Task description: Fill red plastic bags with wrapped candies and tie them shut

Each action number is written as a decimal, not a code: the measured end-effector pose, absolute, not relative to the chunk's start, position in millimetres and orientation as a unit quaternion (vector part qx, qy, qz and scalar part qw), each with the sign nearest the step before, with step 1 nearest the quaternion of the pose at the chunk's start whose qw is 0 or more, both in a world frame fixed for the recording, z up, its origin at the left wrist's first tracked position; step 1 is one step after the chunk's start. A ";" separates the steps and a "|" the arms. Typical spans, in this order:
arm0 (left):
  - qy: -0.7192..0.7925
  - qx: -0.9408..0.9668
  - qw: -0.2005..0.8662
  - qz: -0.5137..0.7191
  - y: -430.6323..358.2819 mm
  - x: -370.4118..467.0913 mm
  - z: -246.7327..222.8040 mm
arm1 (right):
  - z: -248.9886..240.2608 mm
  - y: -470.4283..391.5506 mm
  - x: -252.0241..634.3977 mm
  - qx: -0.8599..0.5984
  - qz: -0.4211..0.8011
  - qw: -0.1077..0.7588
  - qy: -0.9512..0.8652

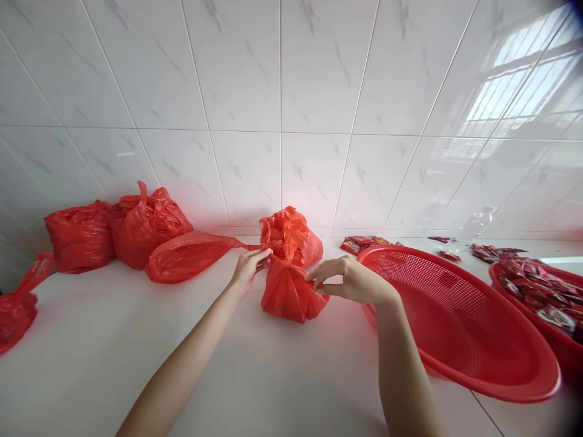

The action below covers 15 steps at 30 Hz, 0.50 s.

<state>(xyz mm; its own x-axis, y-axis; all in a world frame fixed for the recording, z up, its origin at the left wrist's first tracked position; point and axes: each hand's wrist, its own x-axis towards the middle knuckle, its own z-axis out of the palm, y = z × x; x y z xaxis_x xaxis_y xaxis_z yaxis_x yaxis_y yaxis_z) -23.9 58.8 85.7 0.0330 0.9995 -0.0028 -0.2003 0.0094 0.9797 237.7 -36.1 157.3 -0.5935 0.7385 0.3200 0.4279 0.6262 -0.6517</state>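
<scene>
A red plastic bag (291,294), gathered at its top, stands on the white counter in front of another crumpled red bag (307,243). At its upper left, my left hand (248,267) pinches red plastic between thumb and fingers. A loose, flattened red bag (189,258) stretches out to the left, its narrow end reaching that hand. On the other side, my right hand (344,279) has its bent fingertips closed on the right edge of the gathered bag.
Full red bags (79,237) stand against the tiled wall at left. A red mesh basket (455,321) sits at right, beside a second basket (560,328) of small red packets. More packets (362,244) and a clear bottle (476,226) lie behind.
</scene>
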 end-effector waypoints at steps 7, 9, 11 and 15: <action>0.485 0.462 0.505 0.545 60.4 -49.4 56.1 | 165.0 -42.9 244.2 -0.332 0.292 0.223 -0.869; 0.468 0.470 0.497 0.559 57.6 -48.9 62.0 | 167.8 -44.6 243.3 -0.336 0.316 0.253 -0.850; 0.433 0.492 0.493 0.571 52.6 -46.8 76.7 | 169.6 -45.5 240.1 -0.344 0.362 0.321 -0.804; 0.319 0.610 0.490 0.535 33.0 -37.5 119.6 | 169.5 -43.8 220.9 -0.313 0.434 0.476 -0.697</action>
